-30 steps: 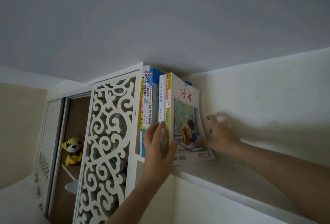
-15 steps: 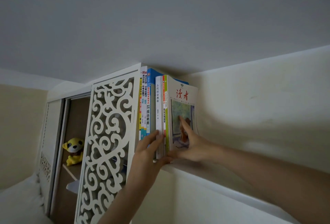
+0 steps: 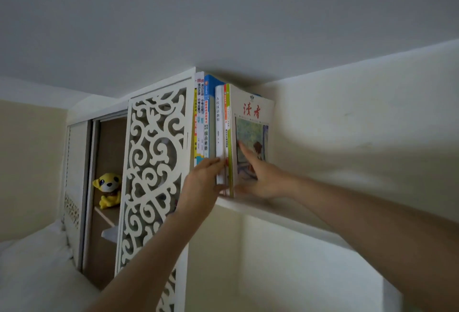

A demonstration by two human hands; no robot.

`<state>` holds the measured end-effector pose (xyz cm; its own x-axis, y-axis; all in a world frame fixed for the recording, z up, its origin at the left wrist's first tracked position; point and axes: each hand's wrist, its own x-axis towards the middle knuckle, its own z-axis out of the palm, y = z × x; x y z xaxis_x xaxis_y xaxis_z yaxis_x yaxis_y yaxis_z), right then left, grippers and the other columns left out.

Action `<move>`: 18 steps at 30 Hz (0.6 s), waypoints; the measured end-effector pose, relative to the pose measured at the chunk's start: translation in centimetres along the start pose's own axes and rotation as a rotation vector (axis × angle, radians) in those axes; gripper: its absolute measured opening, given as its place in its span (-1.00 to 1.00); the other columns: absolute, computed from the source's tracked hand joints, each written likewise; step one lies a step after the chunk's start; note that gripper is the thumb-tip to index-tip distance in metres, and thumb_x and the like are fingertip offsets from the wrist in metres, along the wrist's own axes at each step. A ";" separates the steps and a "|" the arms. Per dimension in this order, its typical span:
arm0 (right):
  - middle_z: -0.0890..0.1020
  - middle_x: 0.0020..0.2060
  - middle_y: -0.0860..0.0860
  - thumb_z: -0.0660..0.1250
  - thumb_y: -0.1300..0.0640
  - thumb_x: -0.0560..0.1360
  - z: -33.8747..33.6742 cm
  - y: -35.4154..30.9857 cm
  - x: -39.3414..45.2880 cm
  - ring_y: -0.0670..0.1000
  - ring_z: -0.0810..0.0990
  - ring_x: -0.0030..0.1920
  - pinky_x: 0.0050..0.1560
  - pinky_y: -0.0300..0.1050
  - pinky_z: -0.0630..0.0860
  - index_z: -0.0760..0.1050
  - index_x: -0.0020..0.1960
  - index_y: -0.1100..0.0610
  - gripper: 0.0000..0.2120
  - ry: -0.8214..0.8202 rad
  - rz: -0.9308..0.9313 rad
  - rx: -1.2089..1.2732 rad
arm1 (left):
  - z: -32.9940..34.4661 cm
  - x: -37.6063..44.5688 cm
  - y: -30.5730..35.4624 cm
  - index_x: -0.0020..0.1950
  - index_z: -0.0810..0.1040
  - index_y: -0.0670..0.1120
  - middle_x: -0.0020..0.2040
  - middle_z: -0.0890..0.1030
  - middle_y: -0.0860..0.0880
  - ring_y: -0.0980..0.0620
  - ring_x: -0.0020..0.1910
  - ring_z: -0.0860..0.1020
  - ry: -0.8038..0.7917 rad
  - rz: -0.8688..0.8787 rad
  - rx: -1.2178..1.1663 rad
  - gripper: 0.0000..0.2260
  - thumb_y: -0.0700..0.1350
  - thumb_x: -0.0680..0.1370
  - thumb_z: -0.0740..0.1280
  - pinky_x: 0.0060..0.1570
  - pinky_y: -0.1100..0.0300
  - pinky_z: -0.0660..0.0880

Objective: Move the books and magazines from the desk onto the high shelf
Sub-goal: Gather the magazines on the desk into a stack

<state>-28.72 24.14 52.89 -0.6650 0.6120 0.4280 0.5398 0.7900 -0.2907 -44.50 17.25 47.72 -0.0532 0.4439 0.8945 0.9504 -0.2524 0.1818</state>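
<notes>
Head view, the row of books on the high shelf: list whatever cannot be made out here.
- Lower part of the magazine cover: hidden by the right hand pressed flat on it.
- Feet of the white-spined book and its neighbours: covered by the left hand.
- Small print on the spines: too small to read.
- The desk, and any books left on it: outside the head view.
- Far end of the high shelf: hidden by the right forearm.

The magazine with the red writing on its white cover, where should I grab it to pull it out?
Pinch the white-covered magazine with red characters at its green front spine edge, low down, coming from the open front of the white high shelf. It stands upright, last in the row, so its right face is free where the right hand presses.
</notes>
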 end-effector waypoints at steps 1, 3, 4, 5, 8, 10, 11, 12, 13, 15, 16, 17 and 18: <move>0.31 0.47 0.01 0.45 -0.03 0.43 -0.4 -0.7 -1.1 0.04 0.41 0.37 0.38 -0.11 0.35 -0.12 0.57 -0.07 -0.06 0.005 0.007 -0.082 | -0.4 -0.3 0.8 0.36 0.48 -0.13 0.30 0.53 -0.09 -0.09 0.21 0.53 -0.019 -0.033 0.014 -0.48 -0.26 0.41 0.48 0.31 0.07 0.43; 0.51 0.31 0.07 0.36 0.09 0.50 -1.7 -2.8 -5.3 0.07 0.52 0.24 0.21 -0.20 0.45 0.32 0.45 0.09 -0.46 0.051 -0.004 -0.207 | -1.4 -1.9 3.0 0.35 0.48 -0.10 0.30 0.53 -0.07 -0.06 0.21 0.51 -0.026 -0.101 0.022 -0.59 -0.23 0.50 0.40 0.32 0.08 0.41; 0.60 0.18 0.04 0.34 0.13 0.51 -2.4 -3.7 -8.1 0.03 0.57 0.14 0.11 -0.25 0.46 0.50 0.31 0.09 -0.63 0.087 -0.016 -0.224 | -1.9 -3.2 4.6 0.31 0.52 -0.08 0.23 0.57 -0.06 -0.01 0.12 0.54 0.019 -0.116 -0.018 -0.65 -0.22 0.52 0.37 0.23 0.10 0.48; 0.65 0.06 -0.01 0.34 0.16 0.51 -3.2 -4.6 -11.4 -0.03 0.61 0.03 0.06 -0.29 0.48 0.61 0.18 0.07 -0.75 0.127 -0.048 -0.220 | -2.6 -5.1 6.8 0.23 0.57 -0.07 0.12 0.62 -0.02 0.05 0.01 0.57 0.078 -0.102 -0.081 -0.72 -0.22 0.52 0.36 0.08 0.14 0.54; 0.69 -0.27 -0.12 0.40 0.21 0.45 -4.5 -4.6 -23.4 -0.20 0.64 -0.31 -0.18 -0.40 0.55 0.68 -0.13 0.00 -0.86 0.058 -0.041 -0.082 | -3.8 -12.7 15.8 -0.01 0.61 -0.05 -0.17 0.64 0.12 0.16 -0.25 0.60 0.003 -0.046 -0.368 -0.92 -0.17 0.52 0.40 -0.23 0.30 0.54; 0.66 -0.34 -0.10 0.41 0.22 0.44 -3.4 -2.0 -32.2 -0.16 0.65 -0.39 -0.28 -0.38 0.57 0.66 -0.19 0.00 -0.86 -0.140 0.106 -0.026 | -2.1 -18.5 21.6 -0.09 0.61 -0.07 -0.27 0.64 0.13 0.15 -0.31 0.61 -0.272 -0.066 -0.589 -0.97 -0.18 0.50 0.42 -0.27 0.33 0.53; 0.64 -0.34 -0.13 0.41 0.23 0.44 -2.3 0.3 -36.7 -0.14 0.65 -0.39 -0.29 -0.35 0.58 0.66 -0.18 0.01 -0.86 -0.229 0.213 -0.028 | -0.4 -21.7 24.4 -0.12 0.61 -0.06 -0.29 0.63 0.13 0.15 -0.32 0.61 -0.430 -0.060 -0.634 -0.98 -0.16 0.49 0.42 -0.26 0.33 0.54; 0.62 -0.34 -0.17 0.41 0.25 0.44 -0.9 2.9 -41.3 -0.13 0.65 -0.38 -0.28 -0.33 0.59 0.67 -0.17 0.02 -0.85 -0.286 0.328 -0.048 | 1.8 -25.0 26.9 -0.13 0.60 -0.04 -0.29 0.62 0.14 0.15 -0.31 0.60 -0.596 -0.050 -0.640 -0.98 -0.13 0.49 0.42 -0.23 0.31 0.54; 0.59 -0.33 -0.18 0.40 0.26 0.44 0.8 5.7 -46.2 -0.13 0.64 -0.35 -0.23 -0.31 0.59 0.66 -0.16 0.02 -0.85 -0.324 0.441 -0.083 | 4.2 -28.5 29.5 -0.14 0.60 -0.01 -0.27 0.62 0.14 0.15 -0.30 0.61 -0.762 -0.058 -0.641 -0.96 -0.09 0.50 0.42 -0.20 0.28 0.55; 0.55 -0.28 -0.15 0.39 0.22 0.46 4.2 10.8 -56.3 -0.17 0.54 -0.31 -0.18 -0.31 0.53 0.61 -0.21 -0.01 -0.85 -0.390 0.692 -0.139 | 9.0 -35.7 34.0 -0.15 0.58 -0.01 -0.20 0.66 0.06 0.08 -0.23 0.63 -1.064 -0.131 -0.668 -0.93 -0.06 0.52 0.39 -0.14 0.20 0.57; 0.56 -0.23 -0.12 0.38 0.19 0.47 5.7 12.8 -61.3 -0.18 0.49 -0.28 -0.17 -0.34 0.49 0.59 -0.20 -0.01 -0.87 -0.422 0.831 -0.134 | 11.2 -39.3 36.1 -0.14 0.58 -0.04 -0.15 0.67 0.00 0.04 -0.18 0.64 -1.181 -0.174 -0.673 -0.91 -0.05 0.53 0.37 -0.10 0.18 0.57; 0.60 -0.13 -0.07 0.37 0.16 0.47 7.0 14.3 -65.7 -0.16 0.49 -0.24 -0.15 -0.33 0.46 0.60 -0.12 0.01 -0.93 -0.422 0.956 -0.114 | 12.9 -42.5 37.9 -0.12 0.58 -0.09 -0.12 0.68 -0.05 0.00 -0.15 0.64 -1.278 -0.225 -0.670 -0.87 -0.05 0.55 0.34 -0.08 0.15 0.57; 0.62 -0.02 -0.02 0.36 0.13 0.49 8.1 15.4 -70.0 -0.12 0.50 -0.19 -0.11 -0.30 0.48 0.60 -0.01 0.05 -0.90 -0.408 1.082 -0.096 | 14.8 -45.6 39.2 -0.06 0.60 -0.13 -0.10 0.68 -0.07 -0.02 -0.14 0.64 -1.357 -0.276 -0.662 -0.84 -0.06 0.57 0.31 -0.07 0.13 0.58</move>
<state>21.92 -6.20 11.50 0.0606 0.9465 -0.3169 0.9533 -0.1490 -0.2625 -0.30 -0.18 8.03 0.4608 0.8721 -0.1645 0.6360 -0.1952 0.7466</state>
